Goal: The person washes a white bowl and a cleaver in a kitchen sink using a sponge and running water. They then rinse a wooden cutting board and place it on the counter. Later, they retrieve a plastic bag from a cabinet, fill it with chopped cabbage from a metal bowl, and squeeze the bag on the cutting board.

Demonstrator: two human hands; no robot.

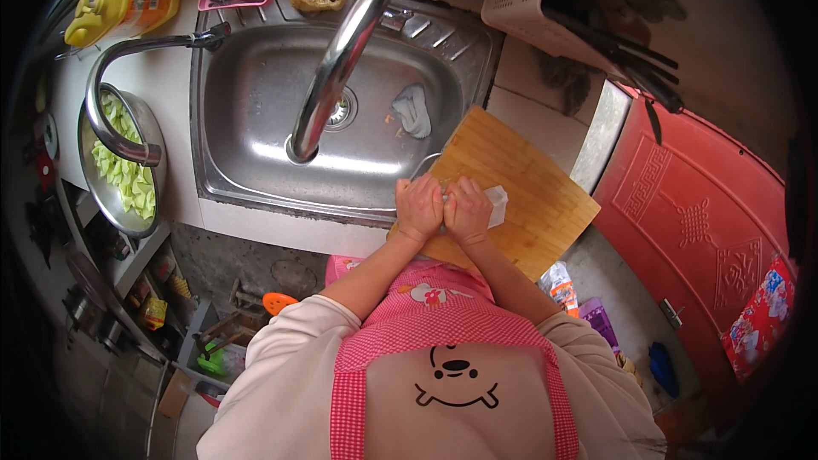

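My left hand (418, 209) and my right hand (468, 209) are side by side, fingers curled, over the near left part of a wooden cutting board (530, 185). Both grip a small whitish, translucent plastic packet (498, 206). One end of it sticks out to the right of my right hand; most is hidden by my fingers. The board lies at an angle over the right front corner of a stainless steel sink (268, 108). Behind my left hand, a thin curved metal rim (425, 165) shows partly at the board's edge.
A chrome faucet (345, 57) arches over the sink, where a wet cloth (412, 110) lies. On the left stand a steel bowl (160, 166) of cut green vegetables (124, 166), a second curved spout (96, 96) and a yellow bottle (121, 13). A red panel (690, 217) is at right.
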